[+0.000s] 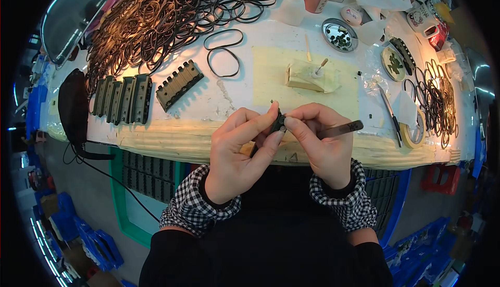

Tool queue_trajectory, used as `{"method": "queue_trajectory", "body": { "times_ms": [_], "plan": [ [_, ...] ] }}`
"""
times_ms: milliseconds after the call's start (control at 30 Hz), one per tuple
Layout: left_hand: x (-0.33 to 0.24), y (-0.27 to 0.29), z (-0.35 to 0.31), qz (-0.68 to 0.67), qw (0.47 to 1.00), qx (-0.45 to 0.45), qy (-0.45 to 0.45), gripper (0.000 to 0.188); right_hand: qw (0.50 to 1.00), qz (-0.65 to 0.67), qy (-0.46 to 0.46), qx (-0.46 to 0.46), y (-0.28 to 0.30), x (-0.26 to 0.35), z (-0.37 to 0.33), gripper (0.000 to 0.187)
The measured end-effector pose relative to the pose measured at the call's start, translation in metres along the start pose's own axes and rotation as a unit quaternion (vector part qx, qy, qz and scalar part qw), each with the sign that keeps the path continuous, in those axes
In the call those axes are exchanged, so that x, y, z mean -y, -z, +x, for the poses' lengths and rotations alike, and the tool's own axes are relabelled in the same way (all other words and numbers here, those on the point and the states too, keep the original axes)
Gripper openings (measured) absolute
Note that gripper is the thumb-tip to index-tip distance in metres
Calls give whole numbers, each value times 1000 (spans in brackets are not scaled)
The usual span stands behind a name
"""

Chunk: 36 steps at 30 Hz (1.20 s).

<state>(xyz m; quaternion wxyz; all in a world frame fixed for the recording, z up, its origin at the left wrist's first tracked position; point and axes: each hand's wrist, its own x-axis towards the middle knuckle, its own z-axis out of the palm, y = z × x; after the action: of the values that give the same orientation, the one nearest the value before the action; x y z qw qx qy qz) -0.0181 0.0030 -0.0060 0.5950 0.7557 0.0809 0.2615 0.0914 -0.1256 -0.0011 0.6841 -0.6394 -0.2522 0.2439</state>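
Note:
My left hand [237, 151] and my right hand [320, 143] meet in front of the table edge, both pinching a small black part [279, 122] between thumbs and fingers. My right hand also holds metal tweezers [344, 128] that stick out to the right. A row of dark grey ridged blocks [124, 98] lies to the left on the white table [245, 96], with one more block [178, 84] lying apart at an angle.
A big heap of black rubber rings [156, 16] covers the far left; more rings [435, 96] lie at right. A metal dish of small parts [339, 34], a cream block with a stick [310, 76], tape roll [414, 133] and bottles stand beyond.

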Motion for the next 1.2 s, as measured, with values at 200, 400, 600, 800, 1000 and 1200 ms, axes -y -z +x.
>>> {"method": "queue_trajectory", "body": {
  "times_ms": [200,400,600,800,1000,1200],
  "plan": [
    [4,1,-1,-18,999,14,23,40,989,-121,72,49,9,9,5,8],
    [2,-1,-2,-9,1000,6,14,38,969,-205,124,59,8,17,6,9],
    [5,1,-4,2,1000,13,15,39,958,-237,140,82,10,18,8,8],
    [3,-1,-3,18,1000,-3,4,41,988,-143,33,52,8,12,2,8],
    [10,-8,-5,-99,993,-57,23,41,986,-113,114,32,0,9,6,14],
    [0,0,-4,-117,992,-24,51,40,989,-78,94,78,10,3,11,14]
  ]
}}
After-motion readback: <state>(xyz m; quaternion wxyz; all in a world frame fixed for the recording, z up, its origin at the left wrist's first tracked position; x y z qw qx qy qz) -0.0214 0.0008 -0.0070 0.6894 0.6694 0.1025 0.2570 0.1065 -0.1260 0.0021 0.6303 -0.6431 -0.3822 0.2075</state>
